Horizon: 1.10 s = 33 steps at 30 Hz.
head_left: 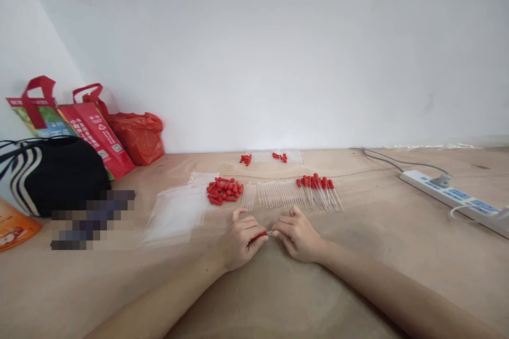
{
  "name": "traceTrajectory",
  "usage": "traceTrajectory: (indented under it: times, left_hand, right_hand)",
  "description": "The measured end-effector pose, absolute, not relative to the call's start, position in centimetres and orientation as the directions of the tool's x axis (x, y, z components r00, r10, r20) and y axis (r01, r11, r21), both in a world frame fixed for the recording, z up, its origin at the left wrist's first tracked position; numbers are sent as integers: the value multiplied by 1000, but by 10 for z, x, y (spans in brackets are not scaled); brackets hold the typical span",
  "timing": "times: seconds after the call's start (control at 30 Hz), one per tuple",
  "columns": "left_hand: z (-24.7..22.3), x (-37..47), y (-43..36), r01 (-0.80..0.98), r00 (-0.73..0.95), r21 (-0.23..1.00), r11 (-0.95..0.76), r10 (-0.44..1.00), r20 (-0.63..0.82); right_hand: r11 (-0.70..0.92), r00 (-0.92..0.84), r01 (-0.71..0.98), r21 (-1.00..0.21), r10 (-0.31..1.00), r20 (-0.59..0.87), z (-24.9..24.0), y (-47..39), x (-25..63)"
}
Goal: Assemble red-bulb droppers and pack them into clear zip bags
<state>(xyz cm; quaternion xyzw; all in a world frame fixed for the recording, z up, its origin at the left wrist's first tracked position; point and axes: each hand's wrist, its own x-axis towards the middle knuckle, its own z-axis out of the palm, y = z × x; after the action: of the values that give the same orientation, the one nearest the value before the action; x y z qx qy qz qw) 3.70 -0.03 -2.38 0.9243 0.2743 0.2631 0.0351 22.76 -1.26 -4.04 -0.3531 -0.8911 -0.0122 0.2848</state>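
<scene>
My left hand [244,241] is closed around a red rubber dropper bulb [259,235]. My right hand [296,235] pinches a clear dropper tube [270,233], whose end meets the bulb between the two hands; most of the tube is hidden by the fingers. Just beyond my hands lies a row of clear dropper tubes [274,194]. To its left is a pile of loose red bulbs [225,190]. At the row's right end rest several droppers with red bulbs fitted [318,183], tips toward me.
Clear zip bags [175,214] lie on the left. Smaller bulbs [245,159] and tubes [261,157] sit by the wall. A black bag [71,175], a red shopping bag [95,135] and a red plastic bag [139,135] stand far left. A power strip [453,198] with cables is right.
</scene>
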Motion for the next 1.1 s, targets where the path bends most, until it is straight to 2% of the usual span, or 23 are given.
traceTrajectory:
  times: [0.3,0.53,0.6,0.67,0.73,0.8,0.87,0.97,1.1]
  left_hand:
    - [-22,34,2,501,601,273,-821,557,573]
    - [-22,28,5,548,601,268,-792,596,532]
    - [-24,25,7,600,574,277,-751,645,505]
    - [-25,23,9,652,541,294,-699,700,466]
    - [-26,23,10,671,544,301,-677,726,420]
    - [-26,23,11,668,569,295,-683,725,389]
    - [-26,25,10,664,584,286,-691,718,379]
    - [-23,26,9,665,584,284,-691,718,379]
    - [-21,27,7,660,588,285,-695,714,379]
  right_hand:
    - [784,-600,577,-231,598,532,-27,-8,236]
    - [733,-605,679,-26,580,546,-26,-6,245]
    - [684,-565,730,-13,614,552,-29,-6,247]
    - [575,-437,814,-81,699,566,-30,-3,254]
    - [391,-213,896,-211,794,569,-28,3,264]
    - [174,35,920,-350,855,518,-24,12,277]
    - [-19,220,902,-431,880,422,-20,22,288]
    - [-212,362,880,-425,879,311,-16,36,300]
    - [-324,432,868,-376,867,250,-19,46,305]
